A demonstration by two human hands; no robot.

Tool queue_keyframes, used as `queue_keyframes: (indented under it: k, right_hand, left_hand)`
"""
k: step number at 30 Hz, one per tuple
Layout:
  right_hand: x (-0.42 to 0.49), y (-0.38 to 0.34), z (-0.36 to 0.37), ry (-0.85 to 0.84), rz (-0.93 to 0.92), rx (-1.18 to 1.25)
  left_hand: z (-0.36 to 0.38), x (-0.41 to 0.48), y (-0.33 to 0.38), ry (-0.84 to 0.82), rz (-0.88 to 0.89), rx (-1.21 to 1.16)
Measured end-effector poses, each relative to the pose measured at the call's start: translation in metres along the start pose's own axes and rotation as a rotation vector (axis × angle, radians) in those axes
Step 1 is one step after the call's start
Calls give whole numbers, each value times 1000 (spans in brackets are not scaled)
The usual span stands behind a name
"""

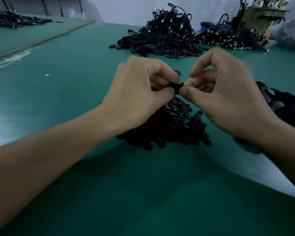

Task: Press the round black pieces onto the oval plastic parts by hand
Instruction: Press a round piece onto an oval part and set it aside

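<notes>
Above the near middle of the green tabletop, the left hand and right hand met, each pinching the same small black part between thumb and curled fingers, directly over a heap of round black pieces. More oval plastic parts lay piled by the right edge. Whether the round piece was seated yet could not be told. Pressing well would probably mean keeping it centred and square, thumbs pushing evenly until it sat flush.
</notes>
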State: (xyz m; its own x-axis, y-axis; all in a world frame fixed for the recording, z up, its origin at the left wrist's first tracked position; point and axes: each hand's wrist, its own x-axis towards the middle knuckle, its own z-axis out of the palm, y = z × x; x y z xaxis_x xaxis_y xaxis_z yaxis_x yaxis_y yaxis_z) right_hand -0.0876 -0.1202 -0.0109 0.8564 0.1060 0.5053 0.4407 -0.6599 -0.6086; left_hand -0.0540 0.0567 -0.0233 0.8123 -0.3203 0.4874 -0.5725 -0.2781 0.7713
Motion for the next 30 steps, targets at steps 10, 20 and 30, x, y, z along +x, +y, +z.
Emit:
queue_keyframes:
  k: [10,20,30]
  right_hand:
    - [-1,-6,2,32,39,73]
    - [3,1,-1,9,-12,-6]
    - [3,5,-4,-81,80,211]
  left_hand:
    - [0,-1,-2,81,142,160]
    - [-3,2,-3,11,63,0]
    - [-6,5,-4,-64,-95,-199]
